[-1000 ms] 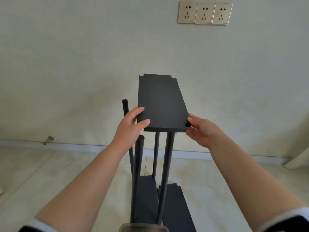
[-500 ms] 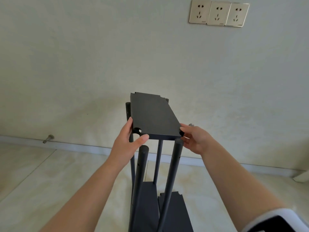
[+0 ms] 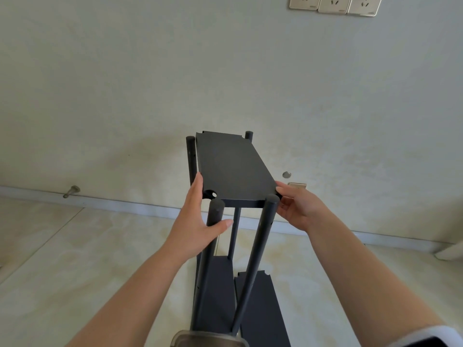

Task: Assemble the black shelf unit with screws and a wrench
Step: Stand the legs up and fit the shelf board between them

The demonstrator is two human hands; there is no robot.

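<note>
A black shelf board (image 3: 231, 167) sits between the tops of the unit's black upright poles, near level. My left hand (image 3: 198, 221) holds its near left corner, fingers along the edge and thumb hooked round the near left pole (image 3: 214, 219). My right hand (image 3: 298, 209) pinches the near right corner beside the near right pole (image 3: 265, 236). Two far poles (image 3: 191, 156) rise just above the board. A lower shelf (image 3: 218, 291) is fixed between the poles near the floor. No screws or wrench are visible.
A loose black shelf board (image 3: 260, 309) lies on the tiled floor to the right of the unit. A clear container's rim (image 3: 209, 340) shows at the bottom edge. The wall stands close behind, with a door stop (image 3: 71, 191) and sockets (image 3: 333, 5).
The board has come down from above the poles to sit between their tops. Both hands went down with it, and my left thumb now wraps the near left pole.
</note>
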